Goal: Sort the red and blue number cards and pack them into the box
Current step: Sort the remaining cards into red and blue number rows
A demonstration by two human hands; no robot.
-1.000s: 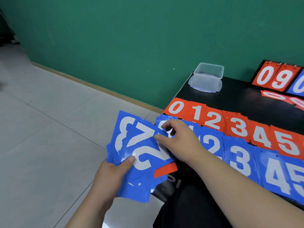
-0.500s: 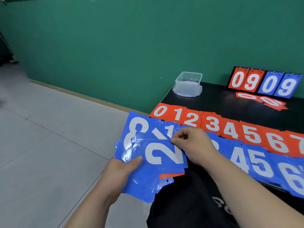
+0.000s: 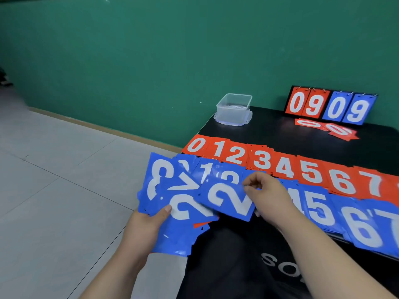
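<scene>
My left hand [image 3: 149, 225] grips a fanned stack of blue number cards [image 3: 172, 234] off the table's left edge, thumb on top; an 8, a 7 and a 2 show. My right hand [image 3: 267, 199] pinches a single blue 2 card [image 3: 226, 199] by its right edge, lifted just clear of the stack. On the black table [image 3: 280, 130] lie a row of red cards [image 3: 285, 167] from 0 to 7 and, nearer me, a row of blue cards [image 3: 336, 214]. A clear plastic box [image 3: 234, 108] stands at the table's far left corner.
A flip scoreboard [image 3: 330, 108] reading 0 9 0 9 stands at the back, with two loose red 0 cards [image 3: 328, 128] in front of it. Green wall behind, grey tiled floor to the left. Dark clothing covers my lap below the table edge.
My right hand has drawn the blue 2 card to the right, off the stack in my left hand, uncovering another 2 beneath. The view has shifted right.
</scene>
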